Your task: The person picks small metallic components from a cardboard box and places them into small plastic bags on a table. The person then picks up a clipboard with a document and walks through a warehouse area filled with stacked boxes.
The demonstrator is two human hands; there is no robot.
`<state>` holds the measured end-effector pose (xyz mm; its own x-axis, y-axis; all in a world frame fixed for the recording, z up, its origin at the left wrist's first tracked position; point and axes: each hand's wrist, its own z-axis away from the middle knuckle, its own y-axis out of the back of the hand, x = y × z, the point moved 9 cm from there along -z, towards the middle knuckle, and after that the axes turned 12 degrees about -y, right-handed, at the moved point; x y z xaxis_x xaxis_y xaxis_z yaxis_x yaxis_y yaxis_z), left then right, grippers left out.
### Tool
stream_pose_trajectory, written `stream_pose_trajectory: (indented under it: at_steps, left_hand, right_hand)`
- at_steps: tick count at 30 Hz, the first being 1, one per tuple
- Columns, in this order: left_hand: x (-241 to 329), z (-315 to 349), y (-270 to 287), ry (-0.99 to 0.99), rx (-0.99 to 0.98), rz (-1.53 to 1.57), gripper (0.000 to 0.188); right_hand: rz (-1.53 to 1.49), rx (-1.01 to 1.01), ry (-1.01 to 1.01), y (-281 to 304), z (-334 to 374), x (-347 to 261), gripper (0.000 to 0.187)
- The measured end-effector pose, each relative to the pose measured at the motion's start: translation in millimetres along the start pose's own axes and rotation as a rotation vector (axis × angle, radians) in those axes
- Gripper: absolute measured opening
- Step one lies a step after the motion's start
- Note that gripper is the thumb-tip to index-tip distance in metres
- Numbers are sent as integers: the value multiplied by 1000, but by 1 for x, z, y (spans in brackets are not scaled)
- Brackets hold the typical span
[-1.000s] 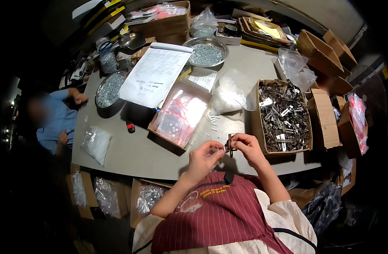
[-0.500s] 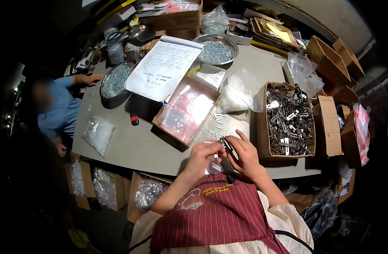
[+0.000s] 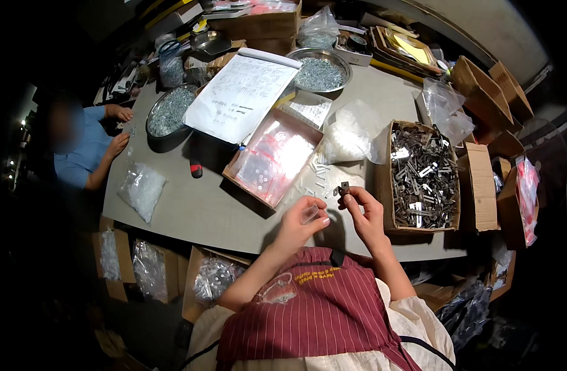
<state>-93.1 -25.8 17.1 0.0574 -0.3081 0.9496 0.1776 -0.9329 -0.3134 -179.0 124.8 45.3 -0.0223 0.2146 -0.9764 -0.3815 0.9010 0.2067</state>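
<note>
Near the table's front edge, my left hand (image 3: 299, 224) has its fingers curled round a small clear plastic bag (image 3: 309, 214); what lies inside it is hard to make out. To its right, my right hand (image 3: 365, 217) pinches dark metal clips (image 3: 343, 188) between thumb and fingers, apart from the bag. Just beyond the hands, loose white plastic pieces (image 3: 320, 175) lie scattered on the table. An open carton of metal clips (image 3: 423, 176) stands right of my right hand. Beyond my left hand sits a shallow box (image 3: 268, 199) of clear bags with red edges.
A bag of white plastic parts (image 3: 348, 133) sits behind the loose pieces. Farther back are a notepad (image 3: 243, 93) and two metal bowls of small screws (image 3: 320, 73) (image 3: 172, 111). At left lie a filled clear bag (image 3: 142, 191) and a person's hands (image 3: 117, 143).
My hands have moved apart; the clips are now raised in my right hand, and the bag is tucked into my left. The person at left has brought both hands together at the table edge.
</note>
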Motion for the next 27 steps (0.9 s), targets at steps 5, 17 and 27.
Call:
stream_pose_trajectory:
  at_steps: [5,17,27]
  left_hand:
    - [21,-4,5,-265,-32,-588,33]
    - [42,3,6,-572,10,-845,35]
    - [38,5,9,-475,34,-681,32]
  right_hand:
    - [357,-278,175,-31,18,-42,16]
    - [578,-321,266,-38,20,-83,19]
    - [44,-448,-194,-29,10,-32,23]
